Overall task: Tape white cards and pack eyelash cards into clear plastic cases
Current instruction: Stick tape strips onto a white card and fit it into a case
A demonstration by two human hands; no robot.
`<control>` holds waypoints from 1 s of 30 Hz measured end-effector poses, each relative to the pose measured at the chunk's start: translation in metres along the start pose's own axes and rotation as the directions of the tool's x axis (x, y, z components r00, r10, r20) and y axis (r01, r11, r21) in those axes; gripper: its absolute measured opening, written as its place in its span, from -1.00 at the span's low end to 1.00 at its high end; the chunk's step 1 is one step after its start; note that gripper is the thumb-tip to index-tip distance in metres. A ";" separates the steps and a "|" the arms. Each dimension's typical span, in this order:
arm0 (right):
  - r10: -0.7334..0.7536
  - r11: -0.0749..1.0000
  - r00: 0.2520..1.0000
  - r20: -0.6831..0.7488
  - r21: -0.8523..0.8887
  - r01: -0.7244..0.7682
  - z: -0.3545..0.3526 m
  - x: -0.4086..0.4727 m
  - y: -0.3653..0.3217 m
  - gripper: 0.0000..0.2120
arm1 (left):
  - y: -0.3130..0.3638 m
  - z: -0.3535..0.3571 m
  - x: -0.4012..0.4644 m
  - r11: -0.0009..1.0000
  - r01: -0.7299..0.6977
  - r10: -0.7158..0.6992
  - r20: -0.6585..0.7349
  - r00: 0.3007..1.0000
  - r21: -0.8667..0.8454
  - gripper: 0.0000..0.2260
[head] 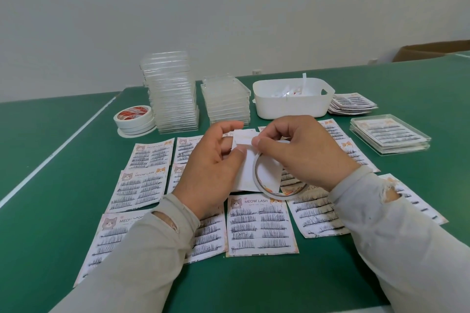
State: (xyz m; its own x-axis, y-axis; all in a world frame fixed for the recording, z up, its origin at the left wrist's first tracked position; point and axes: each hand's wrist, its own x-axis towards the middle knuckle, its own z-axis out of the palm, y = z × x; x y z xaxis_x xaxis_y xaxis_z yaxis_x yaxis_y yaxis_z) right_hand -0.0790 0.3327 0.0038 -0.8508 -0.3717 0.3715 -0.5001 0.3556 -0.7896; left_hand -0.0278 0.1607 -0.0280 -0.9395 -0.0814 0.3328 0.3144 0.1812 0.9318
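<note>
White card (250,173) is held above the table (50,160), pinched by left hand (213,170). Tape roll (274,185) hangs from right hand (297,150), whose thumb and forefinger pinch tape at card's top edge. Eyelash cards (262,226) lie underneath, approx. in rows.

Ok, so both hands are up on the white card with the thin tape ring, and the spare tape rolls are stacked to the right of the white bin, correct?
Not quite. In the head view the spare tape rolls sit at the far left, left of the tall stack of clear cases, not right of the white bin. The rest holds: left hand and right hand hold the white card and the thin tape ring.
</note>
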 end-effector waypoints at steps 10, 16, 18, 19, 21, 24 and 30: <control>0.027 0.999 0.999 -0.021 -0.019 -0.028 0.001 0.001 0.001 -0.83 | -0.002 0.001 0.000 0.999 -0.018 0.019 0.033 0.999 -0.031 -0.70; 0.044 0.999 0.998 -0.034 -0.013 -0.045 0.002 0.001 0.001 -0.83 | -0.003 0.002 0.001 0.998 -0.013 0.014 0.016 1.000 -0.067 -0.70; 0.045 0.999 0.998 -0.032 -0.014 -0.045 0.002 0.001 0.001 -0.83 | -0.003 0.002 0.001 0.997 -0.014 0.016 0.017 1.000 -0.074 -0.71; 0.045 0.999 0.998 -0.032 -0.015 -0.045 0.002 0.001 0.001 -0.83 | -0.003 0.002 0.001 0.997 -0.016 0.017 0.018 1.000 -0.074 -0.71; 0.045 0.999 0.998 -0.035 -0.016 -0.046 0.001 0.001 0.001 -0.83 | -0.002 0.002 0.001 0.997 -0.019 0.020 0.022 1.000 -0.073 -0.71; 0.049 0.999 0.998 -0.038 -0.022 -0.049 0.002 0.001 0.001 -0.83 | -0.002 0.001 0.000 0.997 -0.025 0.027 0.030 0.999 -0.071 -0.71; 0.056 0.998 0.997 -0.047 -0.023 -0.057 0.001 0.000 0.001 -0.81 | 0.000 0.002 -0.001 0.998 -0.019 0.019 0.010 1.000 -0.059 -0.73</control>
State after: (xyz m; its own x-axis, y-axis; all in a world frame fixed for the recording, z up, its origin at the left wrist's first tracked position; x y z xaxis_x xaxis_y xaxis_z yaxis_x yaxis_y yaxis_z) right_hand -0.0796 0.3321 0.0022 -0.8842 -0.3106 0.3490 -0.4542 0.3963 -0.7979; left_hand -0.0273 0.1625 -0.0289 -0.9346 -0.0677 0.3492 0.3394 0.1245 0.9324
